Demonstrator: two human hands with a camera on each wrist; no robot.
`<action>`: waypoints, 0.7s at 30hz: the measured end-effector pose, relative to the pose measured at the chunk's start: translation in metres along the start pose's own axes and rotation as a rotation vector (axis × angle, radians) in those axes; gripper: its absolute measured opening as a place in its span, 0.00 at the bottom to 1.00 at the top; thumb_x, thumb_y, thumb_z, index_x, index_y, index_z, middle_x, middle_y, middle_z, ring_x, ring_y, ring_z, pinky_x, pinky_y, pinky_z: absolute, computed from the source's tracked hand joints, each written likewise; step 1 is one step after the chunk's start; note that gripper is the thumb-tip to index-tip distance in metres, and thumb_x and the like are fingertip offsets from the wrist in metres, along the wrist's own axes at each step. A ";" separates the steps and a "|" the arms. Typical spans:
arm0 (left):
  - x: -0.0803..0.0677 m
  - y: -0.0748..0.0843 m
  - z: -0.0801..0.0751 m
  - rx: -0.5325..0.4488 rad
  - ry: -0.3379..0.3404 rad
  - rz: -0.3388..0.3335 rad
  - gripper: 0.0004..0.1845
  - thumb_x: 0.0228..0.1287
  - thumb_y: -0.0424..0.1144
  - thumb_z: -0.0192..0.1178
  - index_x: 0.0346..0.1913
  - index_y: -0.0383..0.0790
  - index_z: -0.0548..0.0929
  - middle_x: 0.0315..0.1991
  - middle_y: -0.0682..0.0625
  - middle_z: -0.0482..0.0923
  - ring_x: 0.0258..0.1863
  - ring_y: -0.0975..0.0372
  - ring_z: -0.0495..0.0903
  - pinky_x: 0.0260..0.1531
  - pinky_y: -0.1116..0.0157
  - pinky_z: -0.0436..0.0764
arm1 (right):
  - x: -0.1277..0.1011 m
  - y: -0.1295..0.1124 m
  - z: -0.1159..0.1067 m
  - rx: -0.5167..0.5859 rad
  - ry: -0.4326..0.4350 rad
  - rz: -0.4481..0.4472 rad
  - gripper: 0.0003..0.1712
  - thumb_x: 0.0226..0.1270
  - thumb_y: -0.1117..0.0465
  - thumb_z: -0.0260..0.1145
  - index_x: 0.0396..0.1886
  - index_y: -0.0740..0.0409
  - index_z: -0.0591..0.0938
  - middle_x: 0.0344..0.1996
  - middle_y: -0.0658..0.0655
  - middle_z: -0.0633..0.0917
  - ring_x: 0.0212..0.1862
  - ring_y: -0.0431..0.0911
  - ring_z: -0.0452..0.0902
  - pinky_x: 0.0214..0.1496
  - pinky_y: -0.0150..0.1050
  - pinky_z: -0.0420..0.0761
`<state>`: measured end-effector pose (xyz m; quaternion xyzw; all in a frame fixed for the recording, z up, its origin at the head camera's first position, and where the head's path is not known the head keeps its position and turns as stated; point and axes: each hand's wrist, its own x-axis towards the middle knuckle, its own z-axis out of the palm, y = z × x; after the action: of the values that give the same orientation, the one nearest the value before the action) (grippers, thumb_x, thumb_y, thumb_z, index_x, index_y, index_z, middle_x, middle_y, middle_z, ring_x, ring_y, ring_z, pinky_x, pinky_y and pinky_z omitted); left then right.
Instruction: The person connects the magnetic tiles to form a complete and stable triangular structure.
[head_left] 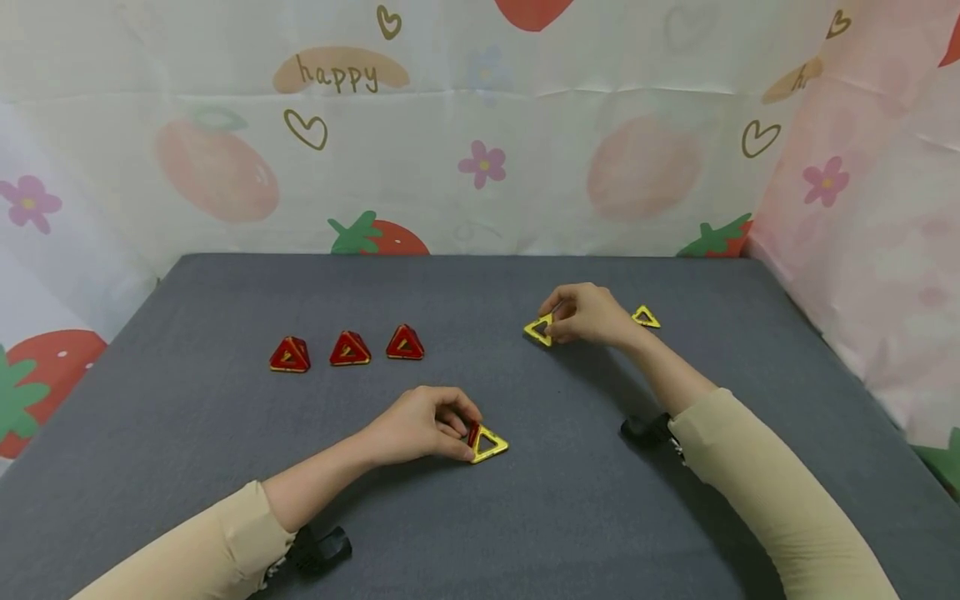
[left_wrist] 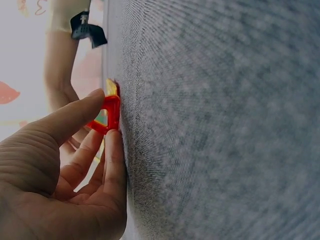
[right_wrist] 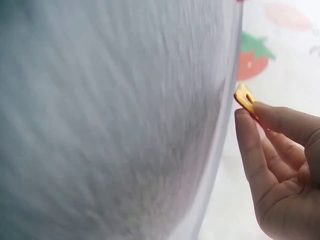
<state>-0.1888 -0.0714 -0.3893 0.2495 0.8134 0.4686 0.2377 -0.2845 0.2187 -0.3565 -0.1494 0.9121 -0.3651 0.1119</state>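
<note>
Left hand [head_left: 420,425] grip pinches red triangle tile [left_wrist: 109,113] beside yellow triangle tile [head_left: 489,443]; right hand [head_left: 588,314] grip pinches yellow triangle frame [head_left: 539,330] on table [head_left: 225,433].

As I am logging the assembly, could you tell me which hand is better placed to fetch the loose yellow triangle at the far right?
Probably the right hand: the loose yellow triangle lies just beside it, though it already pinches a yellow piece.

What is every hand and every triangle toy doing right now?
left hand: pinches red triangle tile.
red triangle tile: stands on edge against flat yellow triangle.
right hand: pinches yellow tile.
spare yellow triangle: lies flat, untouched.
three red pyramids: built, in a row.
</note>
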 end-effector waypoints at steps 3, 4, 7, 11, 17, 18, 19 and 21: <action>0.000 0.000 0.000 0.004 0.000 -0.005 0.20 0.44 0.40 0.74 0.43 0.45 0.82 0.38 0.48 0.81 0.37 0.62 0.79 0.36 0.72 0.80 | -0.007 -0.007 0.007 0.019 -0.037 -0.029 0.14 0.59 0.60 0.67 0.46 0.52 0.80 0.33 0.57 0.85 0.33 0.47 0.84 0.37 0.40 0.84; 0.001 0.000 0.000 0.006 0.000 -0.007 0.20 0.44 0.40 0.74 0.43 0.46 0.82 0.38 0.48 0.81 0.37 0.63 0.79 0.36 0.72 0.80 | -0.010 -0.010 0.009 0.023 -0.048 -0.039 0.14 0.59 0.60 0.67 0.45 0.52 0.80 0.32 0.57 0.85 0.33 0.47 0.84 0.37 0.40 0.84; 0.000 0.000 0.000 0.017 0.003 -0.009 0.20 0.44 0.41 0.74 0.43 0.46 0.82 0.39 0.49 0.82 0.37 0.63 0.80 0.36 0.72 0.80 | -0.017 -0.017 0.016 0.028 -0.076 -0.067 0.12 0.59 0.60 0.68 0.44 0.51 0.81 0.30 0.56 0.85 0.32 0.47 0.83 0.36 0.40 0.83; 0.000 0.002 0.000 0.027 0.008 -0.004 0.20 0.44 0.41 0.74 0.43 0.46 0.82 0.39 0.50 0.82 0.37 0.64 0.80 0.37 0.72 0.81 | -0.027 -0.025 0.026 0.042 -0.132 -0.091 0.11 0.57 0.60 0.69 0.42 0.51 0.81 0.27 0.53 0.85 0.31 0.46 0.83 0.35 0.41 0.83; -0.002 0.003 0.001 0.029 0.009 0.000 0.19 0.45 0.40 0.73 0.44 0.46 0.82 0.39 0.50 0.83 0.37 0.64 0.81 0.38 0.72 0.81 | -0.044 -0.034 0.039 0.102 -0.225 -0.124 0.11 0.56 0.61 0.70 0.40 0.52 0.82 0.28 0.54 0.86 0.31 0.45 0.84 0.35 0.40 0.84; -0.002 0.003 0.001 0.030 0.010 0.000 0.19 0.45 0.40 0.73 0.44 0.46 0.82 0.40 0.50 0.83 0.38 0.64 0.81 0.38 0.72 0.81 | -0.047 -0.035 0.041 0.109 -0.234 -0.128 0.11 0.56 0.61 0.70 0.39 0.52 0.82 0.28 0.54 0.86 0.31 0.45 0.84 0.35 0.40 0.84; -0.002 0.003 0.001 0.032 0.010 0.001 0.19 0.45 0.40 0.73 0.44 0.46 0.82 0.40 0.50 0.83 0.38 0.64 0.81 0.38 0.72 0.81 | -0.050 -0.036 0.043 0.112 -0.239 -0.134 0.11 0.55 0.61 0.70 0.39 0.52 0.82 0.28 0.54 0.86 0.31 0.45 0.84 0.35 0.40 0.84; -0.002 0.003 0.001 0.036 0.011 0.000 0.19 0.45 0.40 0.73 0.44 0.46 0.82 0.40 0.51 0.83 0.38 0.65 0.81 0.38 0.72 0.81 | -0.054 -0.038 0.047 0.119 -0.246 -0.139 0.11 0.55 0.61 0.70 0.39 0.52 0.82 0.28 0.55 0.86 0.31 0.46 0.84 0.35 0.40 0.84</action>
<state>-0.1863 -0.0705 -0.3868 0.2510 0.8229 0.4555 0.2287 -0.2128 0.1819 -0.3577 -0.2488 0.8556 -0.4046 0.2058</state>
